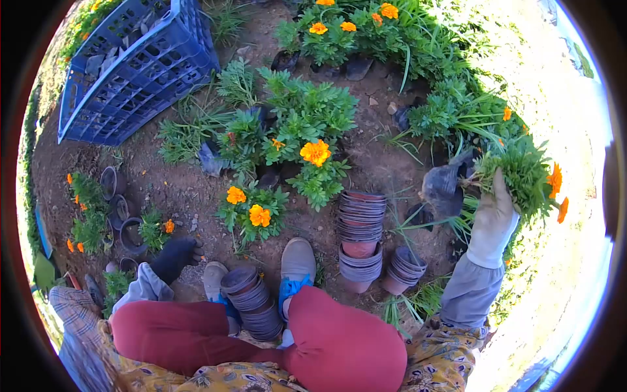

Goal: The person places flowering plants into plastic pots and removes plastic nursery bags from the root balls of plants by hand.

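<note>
My right hand (493,212), in a pale glove, is closed around the stems of a marigold plant (519,173). The plant is tipped sideways, its orange blooms pointing right and its black plastic grow bag (444,186) to the left. My left hand (177,258), in a dark glove, is low by my left shoe, fingers stretched out over the soil and nothing seen in them. Left of it stands a small marigold (153,228) beside round plastic pots (132,235). Stacked pots (361,215) stand in front of my right knee, with a shorter stack (403,269) to their right.
A blue plastic crate (140,75) with dark bags inside is at upper left. Bagged marigolds (307,124) and grass clumps cover the middle ground. More marigolds (366,32) grow at the top. Another pot stack (251,300) sits between my legs, against my shoes.
</note>
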`<state>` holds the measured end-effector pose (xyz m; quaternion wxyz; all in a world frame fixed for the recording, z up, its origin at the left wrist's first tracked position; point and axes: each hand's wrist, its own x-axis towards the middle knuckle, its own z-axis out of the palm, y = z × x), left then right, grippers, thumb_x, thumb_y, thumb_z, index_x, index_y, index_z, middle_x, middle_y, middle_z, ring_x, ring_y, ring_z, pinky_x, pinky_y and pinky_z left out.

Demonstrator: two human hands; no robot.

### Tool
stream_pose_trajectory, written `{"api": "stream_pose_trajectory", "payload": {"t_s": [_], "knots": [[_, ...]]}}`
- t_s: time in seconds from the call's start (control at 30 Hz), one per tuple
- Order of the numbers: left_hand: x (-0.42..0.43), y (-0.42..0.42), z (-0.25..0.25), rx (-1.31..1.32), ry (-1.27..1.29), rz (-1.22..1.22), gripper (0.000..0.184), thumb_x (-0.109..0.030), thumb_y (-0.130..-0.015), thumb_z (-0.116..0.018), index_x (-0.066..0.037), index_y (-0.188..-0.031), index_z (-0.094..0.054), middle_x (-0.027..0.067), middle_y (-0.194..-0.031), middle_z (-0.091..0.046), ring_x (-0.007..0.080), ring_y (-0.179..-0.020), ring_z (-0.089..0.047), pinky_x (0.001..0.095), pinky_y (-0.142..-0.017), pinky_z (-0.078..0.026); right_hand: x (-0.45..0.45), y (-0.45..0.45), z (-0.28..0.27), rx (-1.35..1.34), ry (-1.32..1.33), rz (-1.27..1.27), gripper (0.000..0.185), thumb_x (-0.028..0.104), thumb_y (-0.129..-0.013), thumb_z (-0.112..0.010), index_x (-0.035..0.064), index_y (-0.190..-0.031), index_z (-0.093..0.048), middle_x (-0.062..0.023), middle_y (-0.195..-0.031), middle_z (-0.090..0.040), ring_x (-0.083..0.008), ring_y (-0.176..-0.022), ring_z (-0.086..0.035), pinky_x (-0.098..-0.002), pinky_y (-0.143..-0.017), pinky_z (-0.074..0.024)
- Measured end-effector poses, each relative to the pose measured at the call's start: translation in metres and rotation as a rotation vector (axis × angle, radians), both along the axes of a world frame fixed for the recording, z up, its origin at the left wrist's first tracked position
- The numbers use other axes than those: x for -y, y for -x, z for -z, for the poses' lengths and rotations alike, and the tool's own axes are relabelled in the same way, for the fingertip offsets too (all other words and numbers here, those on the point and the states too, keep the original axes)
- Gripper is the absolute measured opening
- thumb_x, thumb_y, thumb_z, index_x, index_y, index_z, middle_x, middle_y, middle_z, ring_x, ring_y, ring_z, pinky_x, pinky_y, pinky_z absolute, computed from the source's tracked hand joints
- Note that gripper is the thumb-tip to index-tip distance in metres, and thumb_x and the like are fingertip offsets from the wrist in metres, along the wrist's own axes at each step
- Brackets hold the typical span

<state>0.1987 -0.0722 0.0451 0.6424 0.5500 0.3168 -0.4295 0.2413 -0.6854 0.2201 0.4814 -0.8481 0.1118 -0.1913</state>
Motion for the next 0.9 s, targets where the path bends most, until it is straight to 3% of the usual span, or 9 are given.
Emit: {"api": "stream_pose_trajectory", "payload": {"t_s": [0.17,0.23,0.3,0.37,0.53,0.67,0.73,0.77,0.9], "knots": [[0.013,-0.006,-0.019,0.093,0.014,-0.044,0.024,-0.026,-0.090,-0.057,-0.004,-0.100,-0.059,0.0067,-0.084,-0.062,0.0169,-0.070,-0.060,0.0314,-0.064,-0.051,-0.141,-0.104,-0.018,0.242,-0.460,-0.512,0.049,-0.018,-0.079,-0.041,-0.0071,-0.125,-0.051,-0.0129,-0.129,-0.051,-0.0247,-0.115,-0.052,-0.0419,-0.101,-0.0403],[0.012,-0.015,-0.020,0.130,0.024,-0.069,0.022,-0.025,-0.090,-0.056,-0.004,-0.099,-0.059,0.0060,-0.084,-0.062,0.0154,-0.069,-0.060,0.0293,-0.064,-0.050,-0.194,-0.142,-0.016,0.153,0.316,-0.389,0.033,-0.009,-0.084,-0.051,0.0011,-0.114,-0.062,-0.0071,-0.110,-0.065,-0.0166,-0.105,-0.059,-0.0286,-0.094,-0.0434],[0.004,-0.019,-0.012,0.183,0.074,-0.144,0.022,-0.025,-0.091,-0.055,-0.005,-0.099,-0.058,0.0054,-0.083,-0.062,0.0150,-0.069,-0.060,0.0286,-0.064,-0.050,-0.271,-0.177,-0.010,0.035,-0.586,-0.443,0.025,0.001,-0.082,-0.063,0.0023,-0.107,-0.064,-0.0055,-0.103,-0.066,-0.0157,-0.091,-0.060,-0.0293,-0.086,-0.0458],[0.002,-0.024,-0.011,0.202,0.080,-0.171,0.021,-0.024,-0.091,-0.055,-0.005,-0.098,-0.058,0.0048,-0.083,-0.062,0.0148,-0.069,-0.060,0.0286,-0.063,-0.050,-0.326,-0.197,0.020,0.039,-0.884,-0.470,0.026,0.000,-0.073,-0.072,-0.0028,-0.098,-0.064,-0.0061,-0.092,-0.068,-0.0158,-0.080,-0.062,-0.0300,-0.075,-0.0485],[0.001,-0.030,0.004,0.192,0.075,-0.207,0.019,-0.023,-0.090,-0.053,-0.006,-0.097,-0.058,0.0046,-0.083,-0.061,0.0151,-0.070,-0.059,0.0294,-0.063,-0.050,-0.376,-0.252,0.155,-0.447,-0.534,-0.629,0.052,0.010,-0.062,-0.079,-0.0050,-0.108,-0.060,-0.0173,-0.105,-0.065,-0.0273,-0.095,-0.063,-0.0322,-0.084,-0.0468],[0.000,-0.021,0.004,0.146,0.130,-0.209,0.018,-0.022,-0.089,-0.053,-0.006,-0.097,-0.058,0.0052,-0.084,-0.061,0.0160,-0.072,-0.059,0.0316,-0.065,-0.050,-0.300,-0.246,0.104,-0.278,-0.254,-0.736,0.047,0.025,-0.074,-0.069,-0.0039,-0.110,-0.061,-0.0174,-0.104,-0.066,-0.0272,-0.097,-0.062,-0.0319,-0.086,-0.0467],[-0.005,-0.018,0.005,0.098,0.128,-0.239,0.018,-0.022,-0.089,-0.053,-0.007,-0.096,-0.058,0.0055,-0.084,-0.061,0.0165,-0.072,-0.058,0.0324,-0.066,-0.050,-0.237,-0.256,0.073,-0.424,-0.292,-0.646,0.037,0.023,-0.083,-0.064,-0.0007,-0.111,-0.061,-0.0083,-0.095,-0.066,-0.0154,-0.081,-0.060,-0.0269,-0.067,-0.0482],[-0.010,-0.015,0.010,0.060,0.130,-0.266,0.018,-0.022,-0.088,-0.054,-0.007,-0.096,-0.057,0.0056,-0.084,-0.060,0.0166,-0.072,-0.058,0.0327,-0.066,-0.050,-0.208,-0.262,0.070,-0.509,-0.288,-0.417,0.038,0.024,-0.077,-0.068,-0.0022,-0.103,-0.064,-0.0165,-0.092,-0.068,-0.0231,-0.088,-0.064,-0.0316,-0.078,-0.0480],[-0.008,-0.016,0.003,-0.004,0.115,-0.333,0.019,-0.023,-0.088,-0.055,-0.007,-0.096,-0.058,0.0061,-0.085,-0.061,0.0170,-0.072,-0.058,0.0327,-0.066,-0.050,-0.097,-0.301,0.152,-0.373,0.317,-0.165,0.063,0.027,-0.067,-0.076,-0.0022,-0.119,-0.054,-0.0138,-0.105,-0.062,-0.0257,-0.098,-0.059,-0.0319,-0.089,-0.0441]]}}
